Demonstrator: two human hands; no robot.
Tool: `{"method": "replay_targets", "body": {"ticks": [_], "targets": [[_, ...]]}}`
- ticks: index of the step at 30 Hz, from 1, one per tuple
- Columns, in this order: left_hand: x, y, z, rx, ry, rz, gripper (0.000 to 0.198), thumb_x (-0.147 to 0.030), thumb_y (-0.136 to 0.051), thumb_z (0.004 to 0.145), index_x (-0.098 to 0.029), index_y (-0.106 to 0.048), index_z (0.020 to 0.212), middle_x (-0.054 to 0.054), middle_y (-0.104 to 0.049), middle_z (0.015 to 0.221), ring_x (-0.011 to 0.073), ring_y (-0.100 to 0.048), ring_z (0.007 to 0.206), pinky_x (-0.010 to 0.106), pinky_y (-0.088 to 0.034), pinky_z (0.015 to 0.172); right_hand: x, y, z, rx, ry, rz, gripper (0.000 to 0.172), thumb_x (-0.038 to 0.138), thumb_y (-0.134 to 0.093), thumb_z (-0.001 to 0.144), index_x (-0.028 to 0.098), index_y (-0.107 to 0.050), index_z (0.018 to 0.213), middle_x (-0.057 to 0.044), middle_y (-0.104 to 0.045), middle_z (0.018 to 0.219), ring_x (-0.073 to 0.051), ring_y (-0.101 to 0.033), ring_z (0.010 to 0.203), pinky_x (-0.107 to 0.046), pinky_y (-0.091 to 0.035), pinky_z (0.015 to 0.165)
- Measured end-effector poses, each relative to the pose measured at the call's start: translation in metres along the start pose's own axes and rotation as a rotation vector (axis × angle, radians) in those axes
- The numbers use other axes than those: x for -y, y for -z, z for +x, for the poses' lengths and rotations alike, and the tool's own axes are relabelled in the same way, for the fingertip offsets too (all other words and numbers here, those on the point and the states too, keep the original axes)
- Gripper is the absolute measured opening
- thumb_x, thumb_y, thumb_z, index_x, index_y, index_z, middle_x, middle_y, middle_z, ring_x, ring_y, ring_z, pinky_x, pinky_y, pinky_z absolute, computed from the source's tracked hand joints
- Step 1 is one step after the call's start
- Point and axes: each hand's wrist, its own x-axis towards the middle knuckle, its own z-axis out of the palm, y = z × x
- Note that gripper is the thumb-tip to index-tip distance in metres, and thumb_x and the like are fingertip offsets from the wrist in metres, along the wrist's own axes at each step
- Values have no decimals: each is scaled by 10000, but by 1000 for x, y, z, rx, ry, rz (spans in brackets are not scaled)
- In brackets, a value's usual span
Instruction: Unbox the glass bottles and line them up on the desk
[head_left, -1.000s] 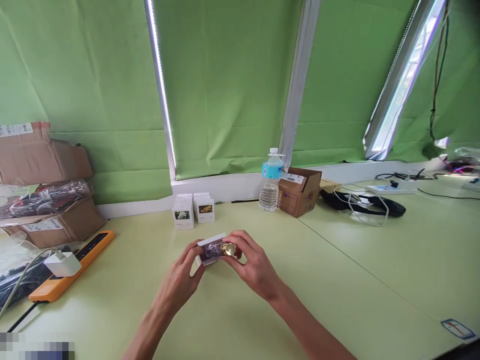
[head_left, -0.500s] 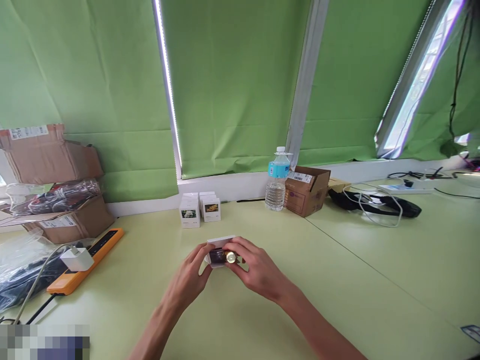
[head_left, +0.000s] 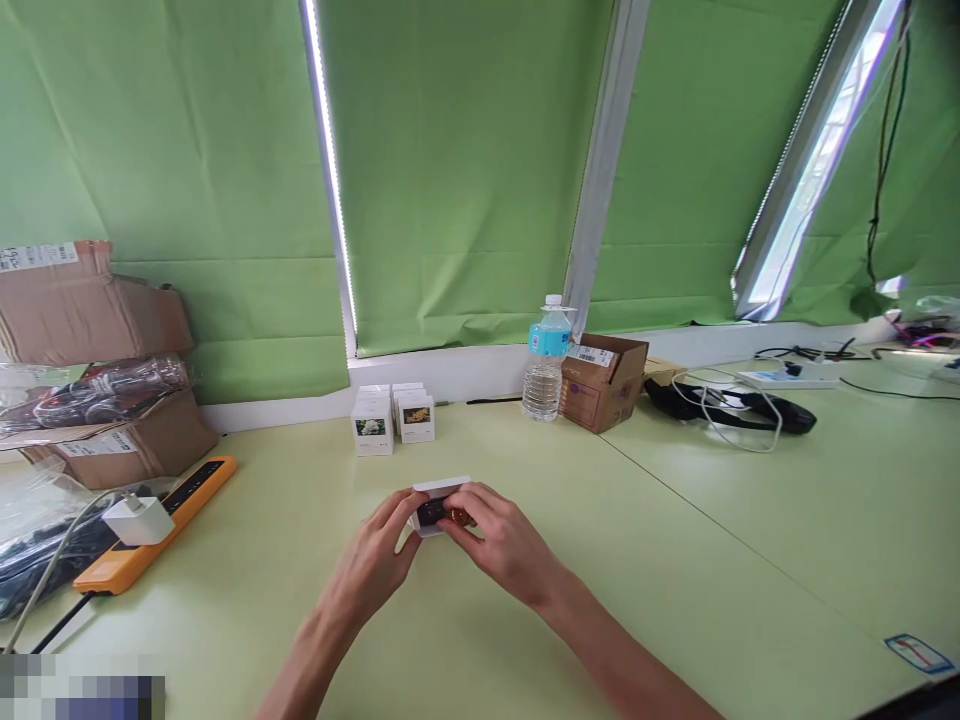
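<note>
A small white box (head_left: 435, 503) with a dark picture on its front lies on the green table, held between both hands. My left hand (head_left: 379, 555) grips its left end with curled fingers. My right hand (head_left: 499, 540) is closed over its right end, fingers covering the small gold-capped item seen there. Several matching small white boxes (head_left: 391, 415) stand in a cluster farther back near the wall.
A water bottle (head_left: 543, 360) and an open brown carton (head_left: 602, 382) stand at the back. Black cables and a strap (head_left: 727, 408) lie to the right. An orange power strip (head_left: 154, 525) with a white charger (head_left: 136, 519) and cardboard boxes (head_left: 90, 380) fill the left side.
The box has been lowered a little toward the table. My right fingers have closed over the gold-capped item, which now hardly shows.
</note>
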Motion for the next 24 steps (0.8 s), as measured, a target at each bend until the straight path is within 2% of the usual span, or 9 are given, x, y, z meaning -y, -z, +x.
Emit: {"method": "replay_targets", "body": {"ticks": [7,11,14,16,19,24], "targets": [[0,-1,0,-8,13,-18,479,-89,-495,856,-317,-463,1276,32,-599,1218,193,-619,1076,318,-521,896,2,-4,1,-21,55,-98,230,209,-469,952,255,-642,1096,-67,-611,1036,-203,-593,955,-325,-539,770],[3,-1,-1,-6,36,-73,445,-111,-494,880,-313,-454,1274,43,-588,1233,199,-592,1121,339,-509,917,4,-1,2,-69,49,-35,265,223,-462,959,255,-605,1179,-70,-612,1092,-208,-587,1004,-355,-530,843],[8,-4,-1,-67,71,-138,398,-159,-533,883,-297,-450,1248,49,-608,1205,201,-610,1098,362,-515,920,3,1,2,-125,24,45,283,253,-465,963,254,-580,1221,-80,-587,1167,-205,-586,1019,-343,-536,825],[9,-4,0,-123,119,-218,360,-206,-574,873,-276,-454,1205,48,-635,1157,199,-639,1048,379,-531,912,3,2,2,-145,20,72,269,264,-484,956,251,-591,1202,-80,-592,1159,-207,-584,1014,-333,-543,792],[6,-2,3,-175,176,-356,328,-260,-606,859,-255,-470,1158,40,-664,1091,190,-668,975,401,-558,894,1,1,1,-158,37,46,242,258,-540,927,245,-610,1158,-68,-625,1088,-217,-570,1017,-360,-526,835],[-1,4,8,-144,183,-431,173,-298,-591,866,-246,-589,1031,26,-666,1072,181,-647,985,400,-577,884,0,3,3,-194,-60,5,166,210,-561,902,244,-634,1047,-60,-625,1085,-227,-558,1030,-382,-508,853]]}}
